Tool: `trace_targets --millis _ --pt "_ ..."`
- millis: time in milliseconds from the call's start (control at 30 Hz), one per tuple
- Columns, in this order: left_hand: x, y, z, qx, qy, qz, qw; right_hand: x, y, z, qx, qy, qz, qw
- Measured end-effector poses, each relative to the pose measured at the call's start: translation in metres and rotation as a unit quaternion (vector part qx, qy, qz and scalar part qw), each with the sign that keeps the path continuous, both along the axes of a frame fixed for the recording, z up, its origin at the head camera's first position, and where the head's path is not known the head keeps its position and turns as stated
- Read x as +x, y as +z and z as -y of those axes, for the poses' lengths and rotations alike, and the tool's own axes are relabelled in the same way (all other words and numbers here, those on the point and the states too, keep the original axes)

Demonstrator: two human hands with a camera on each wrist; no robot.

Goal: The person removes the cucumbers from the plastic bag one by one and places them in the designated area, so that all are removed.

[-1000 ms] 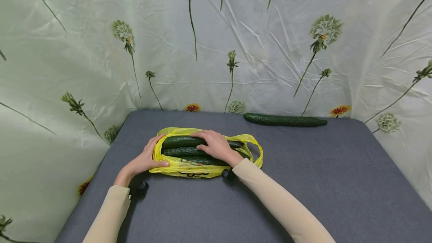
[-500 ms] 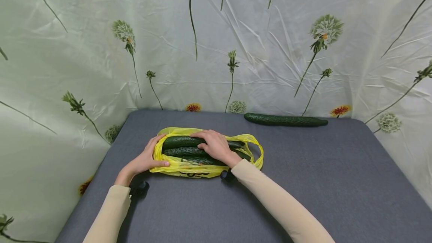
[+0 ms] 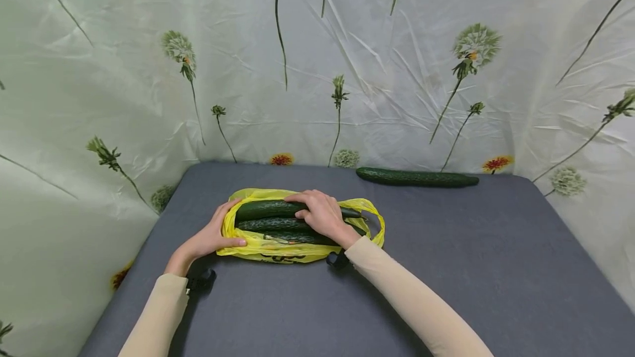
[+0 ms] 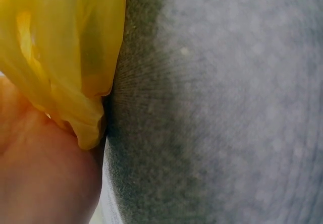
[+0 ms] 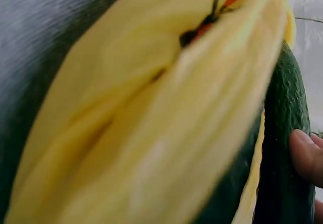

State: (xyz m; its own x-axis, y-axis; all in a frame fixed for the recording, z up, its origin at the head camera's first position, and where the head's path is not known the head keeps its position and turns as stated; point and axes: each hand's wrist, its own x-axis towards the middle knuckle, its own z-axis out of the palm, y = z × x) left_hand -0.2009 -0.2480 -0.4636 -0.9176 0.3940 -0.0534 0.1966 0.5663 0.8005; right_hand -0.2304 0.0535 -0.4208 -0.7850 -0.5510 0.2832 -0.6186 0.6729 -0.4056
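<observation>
A yellow plastic bag (image 3: pixel 258 252) lies on its side in the head view, with several long dark green cucumbers (image 3: pixel 263 226) side by side in its opening. My left hand (image 3: pixel 210 233) holds the bag's left end, thumb on the near side and fingers on the far side. From above, my right hand (image 3: pixel 321 215) grips the farthest cucumber (image 3: pixel 265 210); in the right wrist view its thumb (image 5: pixel 305 156) presses against that bumpy cucumber (image 5: pixel 287 98). Yellow plastic (image 4: pixel 65 47) bunches against the palm in the left wrist view.
Another cucumber (image 3: pixel 416 177) lies along the back edge of the grey cloth-covered table (image 3: pixel 471 247). Pale curtains (image 3: pixel 397 70) with a dandelion print hang behind and at both sides. The bag's handle loop (image 3: pixel 379 225) spreads out to the right.
My right hand has shifted slightly right, and the far cucumber's right tip reaches a little farther toward the handle loop. My left hand keeps its hold on the bag.
</observation>
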Motion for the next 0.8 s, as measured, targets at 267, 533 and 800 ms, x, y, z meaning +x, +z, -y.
trace_targets --millis 267,533,800 --pt "0.001 0.0 0.002 0.001 0.002 0.001 1.0 0.004 0.002 -0.017 -0.026 -0.004 -0.005 0.9997" --pt "0.001 -0.002 0.0 0.003 0.004 -0.002 1.0 0.006 0.003 -0.033 -0.05 -0.008 0.006 0.9987" --pt "0.001 -0.001 0.0 0.004 0.006 0.0 1.0 0.004 0.003 -0.044 -0.05 -0.006 0.012 0.9986"
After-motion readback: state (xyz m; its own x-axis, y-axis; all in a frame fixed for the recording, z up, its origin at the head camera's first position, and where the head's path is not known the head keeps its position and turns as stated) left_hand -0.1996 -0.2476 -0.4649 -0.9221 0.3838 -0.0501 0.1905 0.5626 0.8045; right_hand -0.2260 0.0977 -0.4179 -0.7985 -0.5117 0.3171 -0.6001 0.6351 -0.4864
